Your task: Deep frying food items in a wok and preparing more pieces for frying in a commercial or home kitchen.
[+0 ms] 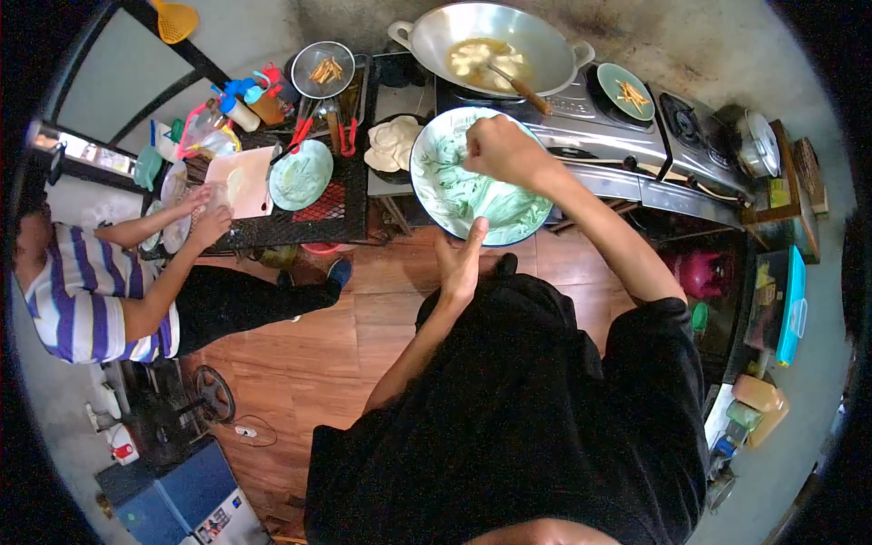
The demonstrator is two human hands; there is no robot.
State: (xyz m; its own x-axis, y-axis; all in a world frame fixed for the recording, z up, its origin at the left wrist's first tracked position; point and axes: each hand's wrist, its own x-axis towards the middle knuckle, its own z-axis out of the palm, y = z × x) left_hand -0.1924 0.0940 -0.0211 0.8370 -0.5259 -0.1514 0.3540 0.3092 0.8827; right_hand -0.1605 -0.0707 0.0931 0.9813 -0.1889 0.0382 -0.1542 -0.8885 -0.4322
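My left hand (460, 269) grips the near rim of a green-and-white marbled enamel bowl (443, 184), its thumb over the edge. Above the inside of this bowl, my right hand (501, 150) is curled into a fist, with nothing seen protruding from it. White streaks or residue cannot be told apart from the bowl's marbling. Just beyond stands a large metal wok (422, 41) on the stove, holding pale pieces in yellowish oil (466, 58). A wooden-handled utensil (531, 97) leans over the wok's near rim. Pale dough-like rounds (394, 143) lie on a dark plate left of the bowl.
A green plate (616, 78) of fried strips rests on the right burner. At left, a co-worker (102, 293) handles something over a pink cutting board (245, 170). Beside it sit another marbled dish (301, 175) and a strainer (323, 69) with strips. A pot (753, 146) stands far right.
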